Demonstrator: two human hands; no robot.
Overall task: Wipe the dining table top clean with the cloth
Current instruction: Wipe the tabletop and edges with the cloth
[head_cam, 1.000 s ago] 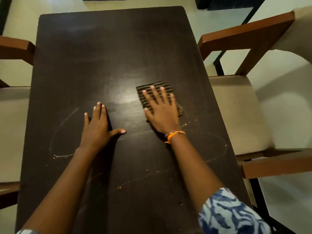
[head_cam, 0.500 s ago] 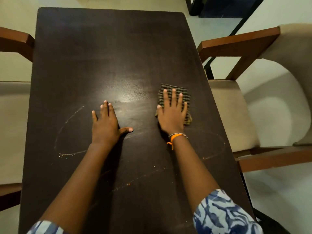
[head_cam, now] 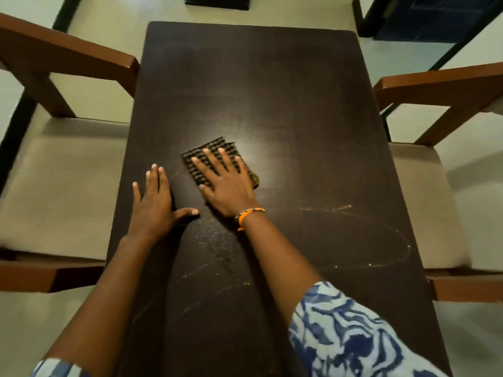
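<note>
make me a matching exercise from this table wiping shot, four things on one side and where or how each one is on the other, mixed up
Things:
1. cloth
2. left hand
3. wristband
4. crumb trail

States:
A. orange, on the right wrist
B. flat on the bare table top, thumb spread
C. pale curved line on the table's right side
D. checked, pressed under the right hand

Pairs: 1-D, 2-B, 3-A, 4-C
</note>
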